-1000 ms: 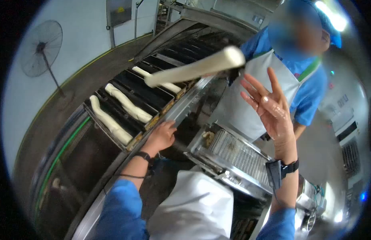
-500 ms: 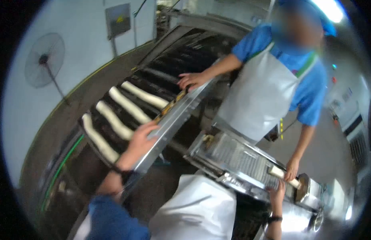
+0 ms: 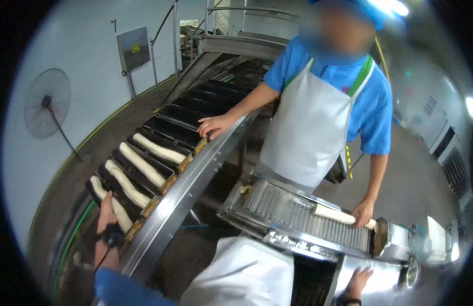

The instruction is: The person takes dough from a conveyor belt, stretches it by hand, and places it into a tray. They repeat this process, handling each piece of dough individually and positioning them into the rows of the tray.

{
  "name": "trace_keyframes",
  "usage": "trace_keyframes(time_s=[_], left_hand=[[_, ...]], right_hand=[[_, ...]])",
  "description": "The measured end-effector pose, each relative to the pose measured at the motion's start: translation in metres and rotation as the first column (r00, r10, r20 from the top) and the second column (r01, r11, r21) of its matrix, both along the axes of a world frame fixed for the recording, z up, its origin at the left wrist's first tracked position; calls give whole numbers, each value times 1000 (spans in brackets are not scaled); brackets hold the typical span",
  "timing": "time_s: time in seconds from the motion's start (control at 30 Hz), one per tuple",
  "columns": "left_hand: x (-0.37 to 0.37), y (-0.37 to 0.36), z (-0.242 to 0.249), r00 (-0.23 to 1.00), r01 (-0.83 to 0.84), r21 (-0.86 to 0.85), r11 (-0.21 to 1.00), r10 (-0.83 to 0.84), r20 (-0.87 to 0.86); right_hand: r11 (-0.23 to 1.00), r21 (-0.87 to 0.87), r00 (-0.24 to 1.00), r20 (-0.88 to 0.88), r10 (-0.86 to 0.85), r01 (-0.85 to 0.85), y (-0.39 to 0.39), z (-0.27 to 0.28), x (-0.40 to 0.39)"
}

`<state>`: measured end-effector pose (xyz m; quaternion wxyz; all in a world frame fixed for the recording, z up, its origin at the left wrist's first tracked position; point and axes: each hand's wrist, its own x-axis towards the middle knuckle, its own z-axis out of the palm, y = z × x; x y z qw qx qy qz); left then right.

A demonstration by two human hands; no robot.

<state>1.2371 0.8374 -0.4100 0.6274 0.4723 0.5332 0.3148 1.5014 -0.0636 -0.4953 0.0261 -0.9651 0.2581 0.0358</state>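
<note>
My left hand [image 3: 107, 210] is stretched out over the nearest long black baking pan, fingers extended against the pale dough roll [image 3: 123, 218] lying in it. Part of that roll is hidden behind the hand. My right hand [image 3: 359, 281] is open with fingers apart, low over the shiny metal side of the machine [image 3: 343, 270], and nothing is in it. On the machine's mesh conveyor [image 3: 277, 204] lies another dough roll [image 3: 332, 213], with a co-worker's hand [image 3: 364, 211] on its right part.
Several black pans [image 3: 195, 109] sit side by side on the line, some holding dough rolls [image 3: 142, 164]. A metal rail [image 3: 177, 191] runs along their ends. The co-worker [image 3: 313, 117] stands opposite, other hand [image 3: 216, 126] at the rail. A fan [image 3: 46, 102] stands by the wall.
My left hand has moved left and down from the rail to the nearest dough roll. My right hand has drawn back from the conveyor. The dough roll there reaches farther left.
</note>
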Motion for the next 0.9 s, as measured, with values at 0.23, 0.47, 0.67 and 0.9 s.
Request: trace_keyframes(time_s=[0.23, 0.47, 0.67, 0.9], left_hand=[[6, -88, 37, 960, 171, 26, 985, -173, 222], [29, -146, 65, 977, 142, 90, 986, -154, 150], [101, -136, 61, 985, 167, 412, 896, -170, -31], [211, -108, 30, 956, 290, 419, 860, -278, -91]], right_hand=[[1000, 10, 999, -23, -28, 28, 2, 1, -5], [990, 120, 998, -12, -68, 69, 13, 5, -2], [963, -191, 980, 17, 199, -192, 30, -4, -7], [999, 48, 999, -38, -20, 22, 22, -7, -5]])
